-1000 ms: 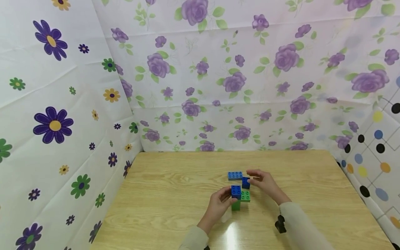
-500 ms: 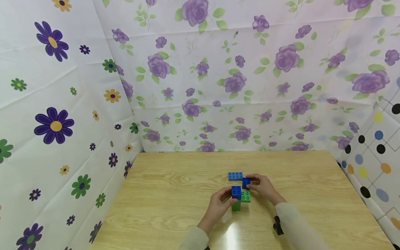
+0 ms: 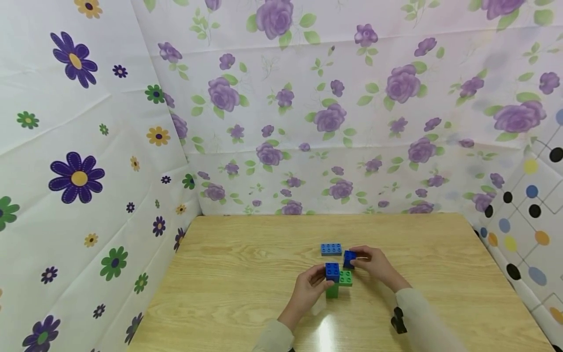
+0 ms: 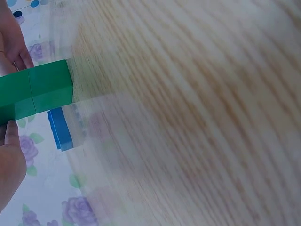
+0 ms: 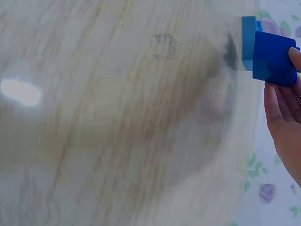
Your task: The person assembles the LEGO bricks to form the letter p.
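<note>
Steadying, apparently, a blue-topped green plastic-brick tower (image 3: 333,275), the left hand (image 3: 306,288) clasped it from eight o'clock | right hand (image 3: 374,264) pinched a dark-blue square plastic brick (image 3: 349,258) at the tower's two o'clock, seemingly to leave its studs free | light-green studded plastic brick (image 3: 346,278) sat close at four, possibly obstructing; light-blue rectangular plastic brick (image 3: 331,250) lay at twelve.
</note>
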A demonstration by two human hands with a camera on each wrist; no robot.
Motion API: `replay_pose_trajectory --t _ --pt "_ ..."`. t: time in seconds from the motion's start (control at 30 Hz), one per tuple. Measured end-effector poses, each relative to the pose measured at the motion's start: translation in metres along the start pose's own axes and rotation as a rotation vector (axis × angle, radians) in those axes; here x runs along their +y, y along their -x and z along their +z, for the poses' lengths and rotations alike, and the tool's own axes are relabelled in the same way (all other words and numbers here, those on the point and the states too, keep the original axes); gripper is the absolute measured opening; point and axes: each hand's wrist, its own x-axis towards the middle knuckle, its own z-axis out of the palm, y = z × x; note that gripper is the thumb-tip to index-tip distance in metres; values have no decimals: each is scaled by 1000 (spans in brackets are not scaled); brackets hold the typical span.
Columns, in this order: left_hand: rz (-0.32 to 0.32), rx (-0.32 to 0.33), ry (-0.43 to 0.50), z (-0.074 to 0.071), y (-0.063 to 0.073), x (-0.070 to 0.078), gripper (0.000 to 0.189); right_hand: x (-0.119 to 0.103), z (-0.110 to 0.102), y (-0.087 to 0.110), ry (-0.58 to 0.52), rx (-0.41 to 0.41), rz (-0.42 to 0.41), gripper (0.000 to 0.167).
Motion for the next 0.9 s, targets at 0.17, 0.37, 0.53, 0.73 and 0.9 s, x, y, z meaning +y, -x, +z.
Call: replay_pose_trajectory --t 0.17,0.37,0.53,0.73,0.9 --pt "-18 10 -8 0 0 -1 42 -11 -9 10 -3 -17 -29 37" --pt "-6 1 -5 0 1 0 43 -22 -18 20 -33 -49 -69 38" --pt "11 -1 -7 -1 2 1 43 -28 -22 24 -43 -58 -112 39" --pt "14 -13 -8 -2 3 0 42 -37 -25 32 -75 -82 -174 37" --pt "3 -12 -2 -1 1 0 42 -43 -24 37 -65 -108 -232 35"
